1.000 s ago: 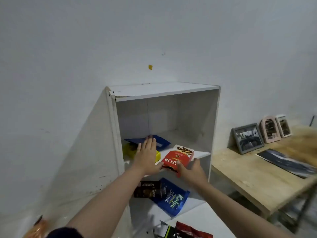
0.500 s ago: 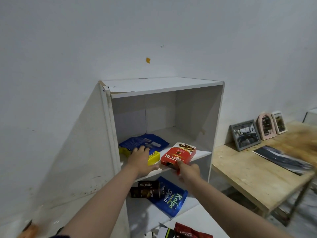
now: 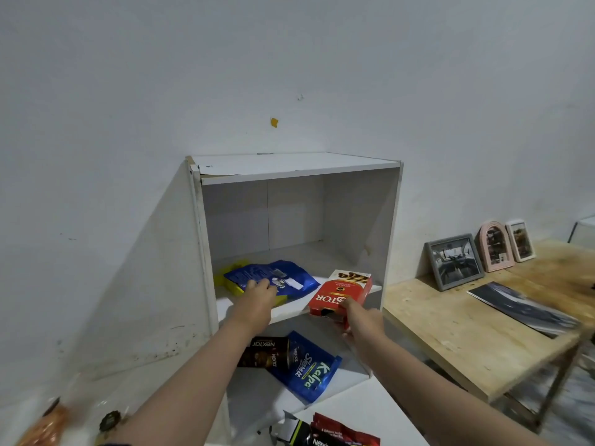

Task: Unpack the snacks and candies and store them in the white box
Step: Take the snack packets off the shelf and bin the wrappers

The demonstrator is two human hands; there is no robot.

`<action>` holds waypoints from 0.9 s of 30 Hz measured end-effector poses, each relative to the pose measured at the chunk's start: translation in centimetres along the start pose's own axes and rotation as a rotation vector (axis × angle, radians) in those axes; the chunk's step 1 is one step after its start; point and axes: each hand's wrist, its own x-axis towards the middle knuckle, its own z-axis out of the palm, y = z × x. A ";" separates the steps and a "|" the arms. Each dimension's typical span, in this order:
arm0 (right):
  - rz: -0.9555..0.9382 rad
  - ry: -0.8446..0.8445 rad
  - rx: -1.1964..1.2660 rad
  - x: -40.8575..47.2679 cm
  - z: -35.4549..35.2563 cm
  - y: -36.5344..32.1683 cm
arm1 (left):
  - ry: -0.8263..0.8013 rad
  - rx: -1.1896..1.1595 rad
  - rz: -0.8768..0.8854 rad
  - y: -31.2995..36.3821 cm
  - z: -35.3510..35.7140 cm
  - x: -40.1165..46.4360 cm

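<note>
The white box is an open shelf unit against the wall. On its upper shelf lie a blue snack pouch over a yellow pack. My left hand rests on the pouch's front edge, fingers bent. My right hand grips the near end of a red Astor wafer box, which sits on the shelf's right front edge. The lower shelf holds a dark Nextar pack and a blue Kalpa pouch.
More snack packs lie at the bottom in front of the box. A wooden table to the right carries three picture frames and a dark print. An orange bag sits at bottom left.
My left hand slid back from the blue pouch's middle to its front edge. The red wafer box moved further onto the shelf with my right hand. The camera moved closer.
</note>
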 end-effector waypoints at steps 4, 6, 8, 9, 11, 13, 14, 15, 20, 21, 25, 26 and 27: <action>0.000 -0.028 0.011 -0.8 -1.6 -0.3 | 0.064 -0.249 -0.121 0.6 -0.4 -1.9; -0.001 -0.046 0.001 -1.1 -2.3 -0.3 | 0.047 -0.368 -0.307 1.4 -0.7 -1.9; -0.003 -0.073 0.009 -1.4 -3.0 -0.3 | 0.076 -0.550 -0.513 2.0 -1.1 -1.2; -0.008 -0.083 0.010 -1.4 -3.2 -0.2 | 0.083 -0.609 -0.585 2.1 -1.3 -0.7; -0.006 -0.094 0.012 -1.2 -3.7 -0.1 | 0.120 -0.680 -0.684 2.2 -1.5 0.2; -0.007 -0.104 0.010 -0.9 -4.1 0.2 | 0.153 -0.728 -0.800 2.2 -1.5 1.0; -0.007 -0.107 0.002 -0.7 -4.2 0.3 | 0.165 -0.767 -0.871 2.0 -1.4 1.5; -0.007 -0.109 -0.010 -0.5 -4.3 0.4 | 0.172 -0.828 -0.937 2.1 -1.5 1.8; -0.011 -0.118 -0.010 0.2 -4.4 0.8 | 0.051 -0.921 -1.061 1.9 -3.0 3.4; -0.010 -0.119 -0.008 0.3 -4.4 0.7 | 0.016 -0.917 -1.051 1.8 -3.1 3.7; -0.005 -0.134 -0.009 0.6 -4.5 0.5 | -0.070 -0.981 -0.966 0.7 -0.9 6.1; -0.001 -0.134 -0.007 0.5 -4.6 0.3 | -0.096 -0.997 -0.950 0.5 -0.2 6.6; 0.003 -0.132 0.001 0.6 -4.7 0.2 | -0.137 -0.998 -0.934 0.9 -0.5 6.4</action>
